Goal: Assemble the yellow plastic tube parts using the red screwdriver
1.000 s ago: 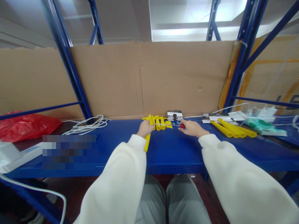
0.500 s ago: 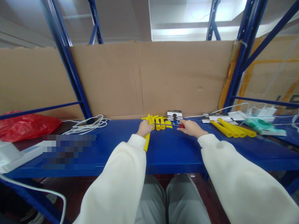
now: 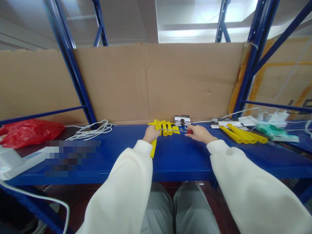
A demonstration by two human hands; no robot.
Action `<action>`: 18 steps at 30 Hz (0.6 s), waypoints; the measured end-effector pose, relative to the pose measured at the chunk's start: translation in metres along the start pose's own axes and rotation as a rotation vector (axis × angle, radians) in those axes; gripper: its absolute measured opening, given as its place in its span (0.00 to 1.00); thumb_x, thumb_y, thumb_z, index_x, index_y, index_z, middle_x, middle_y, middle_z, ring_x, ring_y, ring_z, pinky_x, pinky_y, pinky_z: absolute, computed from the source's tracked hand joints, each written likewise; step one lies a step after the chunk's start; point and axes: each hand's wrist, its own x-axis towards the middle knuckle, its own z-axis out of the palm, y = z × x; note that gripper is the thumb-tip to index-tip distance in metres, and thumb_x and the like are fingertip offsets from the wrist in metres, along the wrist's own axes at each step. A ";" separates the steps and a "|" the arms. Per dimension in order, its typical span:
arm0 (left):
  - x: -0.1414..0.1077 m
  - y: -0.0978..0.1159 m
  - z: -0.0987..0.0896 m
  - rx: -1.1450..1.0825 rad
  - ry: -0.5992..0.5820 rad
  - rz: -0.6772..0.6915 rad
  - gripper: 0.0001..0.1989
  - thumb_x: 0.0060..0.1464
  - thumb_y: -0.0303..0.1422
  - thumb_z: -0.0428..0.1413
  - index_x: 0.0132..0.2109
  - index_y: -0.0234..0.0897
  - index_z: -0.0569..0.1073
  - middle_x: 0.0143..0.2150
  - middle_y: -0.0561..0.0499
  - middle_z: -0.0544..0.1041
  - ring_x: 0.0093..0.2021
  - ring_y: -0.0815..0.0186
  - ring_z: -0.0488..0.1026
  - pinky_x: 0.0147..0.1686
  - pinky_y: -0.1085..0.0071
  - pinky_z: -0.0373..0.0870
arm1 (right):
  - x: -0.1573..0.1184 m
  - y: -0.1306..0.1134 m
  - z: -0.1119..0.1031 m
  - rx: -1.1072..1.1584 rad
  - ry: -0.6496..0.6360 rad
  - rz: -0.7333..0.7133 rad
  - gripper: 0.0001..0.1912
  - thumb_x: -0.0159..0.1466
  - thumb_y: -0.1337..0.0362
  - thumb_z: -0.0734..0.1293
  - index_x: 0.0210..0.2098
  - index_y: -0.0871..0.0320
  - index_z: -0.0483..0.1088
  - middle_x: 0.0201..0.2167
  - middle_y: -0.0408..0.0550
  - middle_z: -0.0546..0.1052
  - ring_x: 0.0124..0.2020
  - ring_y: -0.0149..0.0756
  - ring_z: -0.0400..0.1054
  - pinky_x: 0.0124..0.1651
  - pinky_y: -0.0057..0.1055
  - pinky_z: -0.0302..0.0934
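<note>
My left hand (image 3: 150, 134) is wrapped round a yellow plastic tube (image 3: 153, 150) that has short prongs at its far end. In my right hand (image 3: 199, 133) is a screwdriver (image 3: 189, 131) by its red handle. Its long metal shaft points left and reaches the tube beside my left fingers; whether the tip sits in a screw I cannot tell. Just behind the shaft lie several small yellow plastic parts (image 3: 165, 131) in a row. A stack of black-and-white cards or small boxes (image 3: 182, 120) is behind them, against the cardboard.
Several yellow tubes (image 3: 243, 136) lie at the right, beside a green-and-white packet (image 3: 273, 130) and white plugs and cables. Coiled white cable (image 3: 95, 130) and a red plastic bag (image 3: 31, 131) are at the left. A cardboard sheet (image 3: 170, 81) stands along the back of the blue shelf (image 3: 180, 159).
Both hands, the tube and the screwdriver stay in nearly the same place. The red bag at the far left has shifted slightly.
</note>
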 end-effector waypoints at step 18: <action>-0.004 0.003 -0.002 -0.081 -0.008 0.009 0.09 0.52 0.24 0.54 0.34 0.31 0.80 0.36 0.44 0.83 0.40 0.61 0.81 0.37 0.75 0.72 | 0.001 0.001 0.001 0.003 -0.024 0.046 0.14 0.67 0.57 0.65 0.47 0.58 0.69 0.39 0.56 0.80 0.41 0.46 0.75 0.40 0.33 0.61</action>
